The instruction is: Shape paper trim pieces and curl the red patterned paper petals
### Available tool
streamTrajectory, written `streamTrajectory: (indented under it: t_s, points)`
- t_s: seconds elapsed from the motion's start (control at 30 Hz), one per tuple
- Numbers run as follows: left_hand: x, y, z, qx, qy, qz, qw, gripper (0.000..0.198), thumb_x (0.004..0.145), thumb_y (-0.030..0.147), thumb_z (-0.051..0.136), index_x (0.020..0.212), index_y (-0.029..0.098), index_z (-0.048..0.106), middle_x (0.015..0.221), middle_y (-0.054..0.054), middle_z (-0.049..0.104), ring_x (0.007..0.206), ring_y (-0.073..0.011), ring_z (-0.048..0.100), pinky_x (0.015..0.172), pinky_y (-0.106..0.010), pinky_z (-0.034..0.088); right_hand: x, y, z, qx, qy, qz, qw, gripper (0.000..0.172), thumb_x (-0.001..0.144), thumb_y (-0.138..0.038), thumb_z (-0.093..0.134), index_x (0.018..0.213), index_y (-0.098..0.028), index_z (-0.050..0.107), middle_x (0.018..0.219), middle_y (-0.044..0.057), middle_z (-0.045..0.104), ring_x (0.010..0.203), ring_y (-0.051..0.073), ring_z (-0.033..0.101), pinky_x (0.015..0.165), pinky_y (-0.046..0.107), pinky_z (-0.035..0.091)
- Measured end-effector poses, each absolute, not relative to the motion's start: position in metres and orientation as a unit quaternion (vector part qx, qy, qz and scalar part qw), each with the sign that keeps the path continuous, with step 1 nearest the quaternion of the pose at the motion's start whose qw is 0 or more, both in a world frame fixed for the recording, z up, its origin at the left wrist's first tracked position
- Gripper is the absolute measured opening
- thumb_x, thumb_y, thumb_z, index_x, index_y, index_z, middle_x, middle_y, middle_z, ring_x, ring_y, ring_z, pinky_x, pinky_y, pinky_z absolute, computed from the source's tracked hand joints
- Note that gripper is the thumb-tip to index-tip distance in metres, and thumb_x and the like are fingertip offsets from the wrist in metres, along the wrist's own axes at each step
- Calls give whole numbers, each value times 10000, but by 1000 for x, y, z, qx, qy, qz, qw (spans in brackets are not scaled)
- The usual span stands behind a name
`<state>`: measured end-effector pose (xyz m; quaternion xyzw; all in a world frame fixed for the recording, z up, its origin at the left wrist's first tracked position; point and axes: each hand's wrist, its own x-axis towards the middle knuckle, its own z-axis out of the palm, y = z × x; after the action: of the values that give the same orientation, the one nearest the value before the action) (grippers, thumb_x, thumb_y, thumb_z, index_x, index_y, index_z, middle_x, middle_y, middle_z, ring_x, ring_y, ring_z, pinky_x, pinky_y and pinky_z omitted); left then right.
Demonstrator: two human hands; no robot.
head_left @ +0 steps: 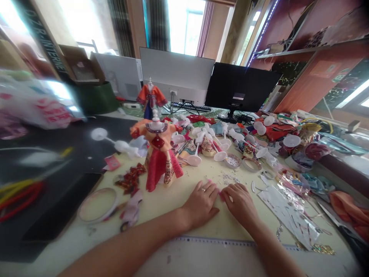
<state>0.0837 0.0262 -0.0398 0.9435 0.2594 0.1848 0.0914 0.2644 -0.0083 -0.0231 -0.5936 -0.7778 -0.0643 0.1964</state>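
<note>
With two dolls (158, 143) dressed and a white doll (126, 148) bare, my left hand (201, 204) and right hand (240, 204) nearly meet (can't tell whether either grip is closed).

Tiny silvery-white beads or gems (229, 179) lie loose on the cream-coloured mat (215, 233), gathered in a thin, uneven patch near its middle, with a few specks strayed to the left. They are too small to make out singly. The mat lies flat, a blue-marked scale (213, 241) running along its near edge.
</note>
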Motion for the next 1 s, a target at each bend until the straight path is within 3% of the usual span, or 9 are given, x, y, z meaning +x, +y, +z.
streamTrajectory:
  t_s: [0.33,0.57,0.73,1.0]
  points:
    - [83,32,-42,939,265,182,124,483,901,351,435,1322,119,386,1369,-134,464,1305,-271,364,1088,-463,232,269,-7,-24,-590,-770,-17,243,126,851,-238,531,759,-188,602,703,29,586,704,187,509,765,336,358]
    - [85,33,-42,940,261,186,116,470,892,337,452,1297,100,415,1358,-138,473,1292,-278,374,1080,-463,250,262,-4,-26,-594,-757,31,270,223,860,-230,482,661,-183,572,673,47,561,692,195,478,764,356,336]
    - [85,32,-42,939,262,190,115,461,880,329,470,1281,106,430,1345,-139,483,1277,-281,391,1075,-462,261,262,-3,-23,-620,-707,96,325,204,815,-253,514,625,-187,549,635,30,542,656,185,464,757,363,326]
    - [83,32,-40,936,258,204,122,425,845,295,517,1221,103,466,1304,-147,508,1252,-290,417,1049,-471,305,263,-8,-12,-634,-564,284,447,257,835,-406,519,715,-184,565,680,22,573,678,169,527,649,283,411]
